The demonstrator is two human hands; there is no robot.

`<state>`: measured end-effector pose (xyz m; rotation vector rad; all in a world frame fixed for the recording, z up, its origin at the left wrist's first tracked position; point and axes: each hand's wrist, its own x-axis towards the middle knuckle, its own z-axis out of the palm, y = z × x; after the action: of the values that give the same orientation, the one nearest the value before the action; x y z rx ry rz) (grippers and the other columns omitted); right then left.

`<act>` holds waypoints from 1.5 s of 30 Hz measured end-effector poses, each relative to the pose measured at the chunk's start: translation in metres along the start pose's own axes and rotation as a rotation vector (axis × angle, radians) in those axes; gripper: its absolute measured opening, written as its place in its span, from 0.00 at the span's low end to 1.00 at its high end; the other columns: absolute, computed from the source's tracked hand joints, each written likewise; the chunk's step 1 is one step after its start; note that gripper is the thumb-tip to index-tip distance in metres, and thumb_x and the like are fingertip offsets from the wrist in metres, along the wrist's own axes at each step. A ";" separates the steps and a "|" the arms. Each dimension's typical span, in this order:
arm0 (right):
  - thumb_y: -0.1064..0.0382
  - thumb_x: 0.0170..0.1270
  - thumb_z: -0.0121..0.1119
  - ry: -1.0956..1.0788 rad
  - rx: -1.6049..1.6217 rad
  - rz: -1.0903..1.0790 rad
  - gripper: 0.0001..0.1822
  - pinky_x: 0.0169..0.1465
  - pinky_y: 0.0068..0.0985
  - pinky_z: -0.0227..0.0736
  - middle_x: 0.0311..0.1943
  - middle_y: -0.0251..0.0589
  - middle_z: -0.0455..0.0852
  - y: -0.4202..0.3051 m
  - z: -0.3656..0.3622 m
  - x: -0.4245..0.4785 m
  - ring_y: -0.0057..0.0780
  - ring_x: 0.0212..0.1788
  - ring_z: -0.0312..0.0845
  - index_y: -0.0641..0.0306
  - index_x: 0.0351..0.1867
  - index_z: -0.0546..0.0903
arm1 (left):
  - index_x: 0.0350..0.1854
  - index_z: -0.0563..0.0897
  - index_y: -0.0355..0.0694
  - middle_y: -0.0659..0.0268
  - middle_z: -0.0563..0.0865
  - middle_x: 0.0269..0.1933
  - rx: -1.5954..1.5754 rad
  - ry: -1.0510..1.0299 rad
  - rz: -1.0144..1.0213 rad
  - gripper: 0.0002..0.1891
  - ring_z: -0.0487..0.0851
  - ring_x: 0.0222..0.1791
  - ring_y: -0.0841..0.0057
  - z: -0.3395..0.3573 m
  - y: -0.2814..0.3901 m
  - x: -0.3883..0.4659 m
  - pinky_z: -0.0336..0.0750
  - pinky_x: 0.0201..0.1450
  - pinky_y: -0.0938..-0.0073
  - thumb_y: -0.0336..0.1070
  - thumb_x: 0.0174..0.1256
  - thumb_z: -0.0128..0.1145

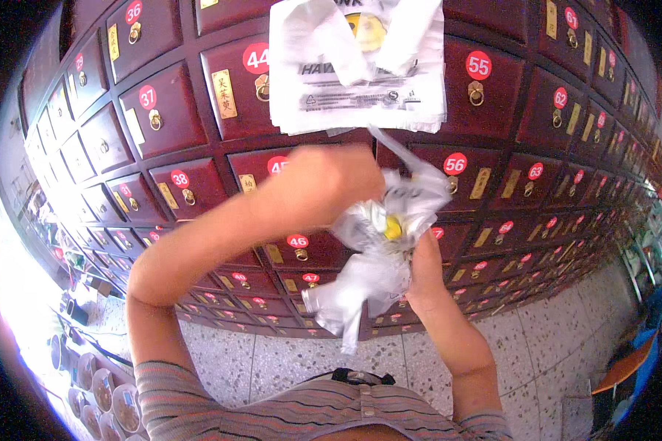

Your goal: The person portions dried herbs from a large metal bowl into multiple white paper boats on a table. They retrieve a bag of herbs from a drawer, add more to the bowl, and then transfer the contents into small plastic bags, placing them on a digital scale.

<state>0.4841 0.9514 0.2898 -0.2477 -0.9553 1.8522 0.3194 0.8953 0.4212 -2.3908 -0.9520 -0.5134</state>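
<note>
A crumpled bundle of thin white plastic carrier bags [358, 275] with a yellow printed patch hangs in front of my chest. My right hand [426, 264] grips its right side; the fingers are partly hidden by the film. Blurred by motion, my left hand [336, 173] is curled in a fist at the upper left of the bundle, with folds of plastic coming out under it. A loose strip of plastic stretches from the bundle up towards a flat stack of white carrier bags [358, 105], which hangs against the drawer fronts and bears printing and a yellow face.
A tall dark-red wooden drawer cabinet [165, 118] fills the view ahead, with brass ring pulls and numbered red discs. Speckled floor tiles [220, 358] lie below. Several round containers [127, 408] stand at the lower left, and an orange-and-blue object [629, 364] at the right.
</note>
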 end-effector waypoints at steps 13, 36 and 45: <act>0.73 0.53 0.56 0.005 -0.220 0.003 0.08 0.30 0.16 0.66 0.23 0.26 0.70 0.019 -0.018 -0.012 0.15 0.27 0.68 0.57 0.30 0.70 | 0.27 0.78 0.40 0.60 0.77 0.27 0.532 0.517 -0.178 0.03 0.77 0.30 0.60 -0.041 -0.051 0.014 0.70 0.33 0.62 0.32 0.52 0.55; 0.71 0.57 0.45 0.143 -0.263 0.032 0.21 0.52 0.30 0.72 0.50 0.43 0.76 0.041 -0.001 -0.014 0.32 0.50 0.76 0.69 0.55 0.70 | 0.27 0.80 0.45 0.69 0.78 0.30 0.579 0.487 -0.320 0.05 0.77 0.37 0.69 -0.025 -0.083 0.003 0.72 0.38 0.65 0.40 0.52 0.57; 0.69 0.58 0.48 0.023 -0.175 0.138 0.23 0.49 0.31 0.75 0.48 0.42 0.77 0.051 -0.006 -0.004 0.34 0.46 0.77 0.64 0.57 0.68 | 0.23 0.77 0.48 0.73 0.75 0.32 0.574 0.615 -0.180 0.05 0.72 0.41 0.73 -0.035 -0.030 0.008 0.65 0.41 0.69 0.39 0.42 0.57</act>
<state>0.4544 0.9415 0.2487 -0.4504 -1.1099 1.8875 0.2982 0.8973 0.4628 -1.5100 -0.8743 -0.8448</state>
